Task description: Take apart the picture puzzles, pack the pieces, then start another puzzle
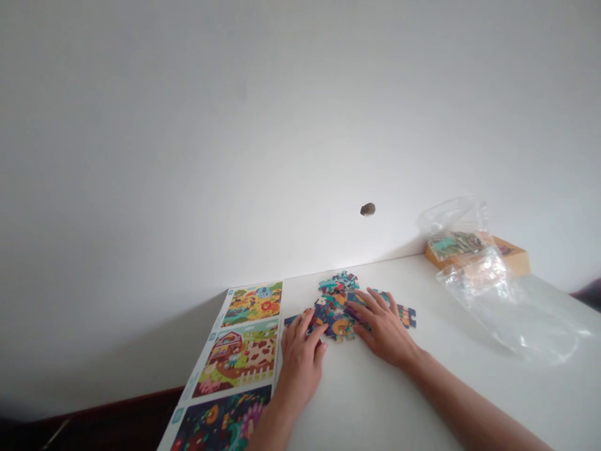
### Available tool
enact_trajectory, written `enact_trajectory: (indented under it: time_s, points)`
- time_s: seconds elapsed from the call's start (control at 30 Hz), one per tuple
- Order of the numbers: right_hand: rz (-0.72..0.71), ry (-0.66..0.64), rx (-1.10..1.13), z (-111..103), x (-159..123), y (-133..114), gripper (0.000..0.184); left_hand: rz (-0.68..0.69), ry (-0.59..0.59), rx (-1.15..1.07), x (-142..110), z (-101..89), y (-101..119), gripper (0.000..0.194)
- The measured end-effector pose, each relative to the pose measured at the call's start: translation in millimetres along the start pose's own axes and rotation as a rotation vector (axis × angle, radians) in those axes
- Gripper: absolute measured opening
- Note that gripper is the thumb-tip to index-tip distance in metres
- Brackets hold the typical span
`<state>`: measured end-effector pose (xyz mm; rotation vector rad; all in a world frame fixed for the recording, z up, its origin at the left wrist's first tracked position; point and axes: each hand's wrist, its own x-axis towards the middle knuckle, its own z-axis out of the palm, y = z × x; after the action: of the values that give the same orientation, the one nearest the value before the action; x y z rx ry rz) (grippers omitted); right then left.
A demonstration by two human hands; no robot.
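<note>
A pale wall (300,125) with a ragged hole (367,210) stands behind the white surface (375,407). To the right, clear plastic packaging (521,319) lies over and in front of a yellow-orange box (518,258).

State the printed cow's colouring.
The cow is pale with brown patches, showing best in the head view.

The left hand (302,352) and right hand (382,326) cover some puzzle pieces (339,327); the picture sheet (241,360), partly behind the left forearm (276,426), runs off the bottom edge; clear plastic (491,269) veils part of the yellow box (517,258), the contents (457,243) blurred
</note>
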<state>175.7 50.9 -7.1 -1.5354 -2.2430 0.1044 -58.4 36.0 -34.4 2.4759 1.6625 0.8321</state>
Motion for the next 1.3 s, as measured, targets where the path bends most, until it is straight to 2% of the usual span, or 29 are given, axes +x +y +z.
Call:
enact_trajectory:
  time_s: [0.1,0.2,0.33,0.4,0.5,0.6,0.77,0.87,0.93,1.07,1.17,1.23,1.3]
  points:
    - [-0.032,-0.026,0.037,1,0,1,0.033,0.009,0.019,-0.034,0,4.5,-6,0.04]
    - [0.032,0.032,0.042,1,0,4,0.025,0.017,0.057,-0.012,0,6.8,-11,0.047]
    - [0.108,0.075,0.015,2,1,7,0.033,-0.002,0.093,0.043,0,5.4,-12,0.055]
    - [0.045,0.015,0.039,2,1,5,0.038,0.014,0.06,0.053,0,2.1,-9,0.053]
    - [-0.115,-0.157,0.132,-1,0,-2,0.05,0.061,-0.013,0.053,0,-4.5,-3,0.048]
    - [-0.207,-0.244,0.222,-5,-2,-7,0.043,0.071,-0.055,0.036,0,-8.9,3,0.042]
    - [-0.144,-0.129,0.205,-9,-3,-3,0.034,0.02,-0.031,-0.002,4,-9.5,5,0.016]
    - [-0.099,-0.082,0.177,-8,-2,2,0.035,0.012,-0.02,-0.007,5,-8.7,4,0.012]
    - [-0.095,-0.072,0.18,-8,-3,5,0.036,0.013,-0.012,-0.005,4,-7.5,2,0.019]
    - [-0.152,-0.054,0.22,-10,-3,9,0.042,0.033,-0.007,0.029,1,-5.4,-1,0.047]
    - [-0.154,-0.022,0.215,-9,-4,10,0.047,0.059,-0.046,0.075,-2,-8.1,2,0.052]
    - [-0.074,0.004,0.155,-5,-4,10,0.05,0.09,-0.09,0.092,-2,-11.6,6,0.052]
    - [0.082,0.031,0.072,1,-3,12,0.053,0.112,-0.12,0.092,-2,-14.3,8,0.052]
